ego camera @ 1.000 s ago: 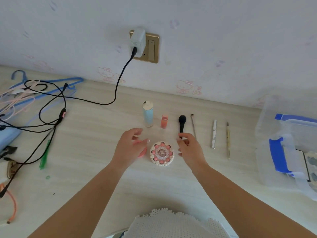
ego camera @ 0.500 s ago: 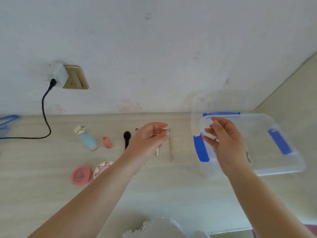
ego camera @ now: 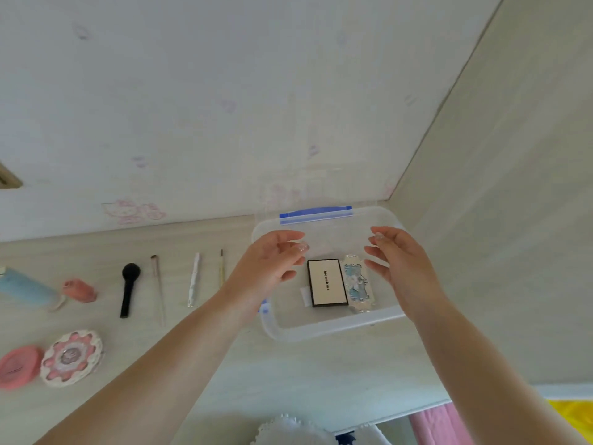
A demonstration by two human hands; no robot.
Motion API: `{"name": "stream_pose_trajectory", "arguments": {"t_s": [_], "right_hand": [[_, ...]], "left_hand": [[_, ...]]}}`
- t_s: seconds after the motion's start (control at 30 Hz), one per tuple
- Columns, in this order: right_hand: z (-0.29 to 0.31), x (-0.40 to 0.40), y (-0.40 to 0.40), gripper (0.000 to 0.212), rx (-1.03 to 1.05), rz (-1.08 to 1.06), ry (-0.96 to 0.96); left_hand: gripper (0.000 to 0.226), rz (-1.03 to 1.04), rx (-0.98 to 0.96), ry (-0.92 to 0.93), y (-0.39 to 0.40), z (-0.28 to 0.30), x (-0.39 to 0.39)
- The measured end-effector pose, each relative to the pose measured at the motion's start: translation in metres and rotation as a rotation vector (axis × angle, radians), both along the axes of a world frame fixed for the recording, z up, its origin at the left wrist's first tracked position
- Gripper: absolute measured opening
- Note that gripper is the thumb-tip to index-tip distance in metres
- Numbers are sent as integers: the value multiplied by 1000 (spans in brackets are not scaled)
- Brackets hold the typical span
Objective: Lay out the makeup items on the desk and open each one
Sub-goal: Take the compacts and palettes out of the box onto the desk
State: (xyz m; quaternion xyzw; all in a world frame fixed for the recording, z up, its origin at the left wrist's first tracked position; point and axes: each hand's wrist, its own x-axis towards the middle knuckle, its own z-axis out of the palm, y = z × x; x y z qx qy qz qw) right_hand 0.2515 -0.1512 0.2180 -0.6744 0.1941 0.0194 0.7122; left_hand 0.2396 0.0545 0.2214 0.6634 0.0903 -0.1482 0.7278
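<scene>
A clear plastic box with blue latches stands at the desk's right, against the side wall. Inside lie a white palette with a black rim and an ornate blue-and-silver case. My left hand and my right hand hover above the box, fingers relaxed, holding nothing. Laid out to the left are a black brush, a thin brush, a white pen-like tube, a slim pencil brush, a pink bottle, a blue tube, an opened flower compact and its pink lid.
The side wall closes off the desk on the right, close behind the box. A wall socket shows at the far left edge. The desk's front edge runs near the bottom right, with pink and yellow fabric below it.
Both hands left the flower compact and moved right to above the clear box. The view swung right, so the box's contents now show and the cables have left the frame.
</scene>
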Motion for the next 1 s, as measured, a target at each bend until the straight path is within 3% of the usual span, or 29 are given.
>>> {"name": "stream_pose_trajectory", "arguments": {"t_s": [0.17,0.3,0.4,0.47,0.73,1.0], "right_hand": [[-15,40,-17,13,-216,185,240],[-35,58,-12,31,-502,463,514],[-49,62,-12,35,-788,684,572],[-55,63,-13,34,-863,764,597],[-64,72,-11,36,-729,651,616],[-79,70,-16,50,-566,567,634]], "left_hand": [[17,109,-173,316,-34,-19,27],[50,68,-45,451,-58,-38,42],[62,1,60,531,-71,-52,48],[62,-18,111,581,-75,-62,50],[37,36,160,627,-75,-88,64],[41,-27,388,560,-71,-94,70]]}}
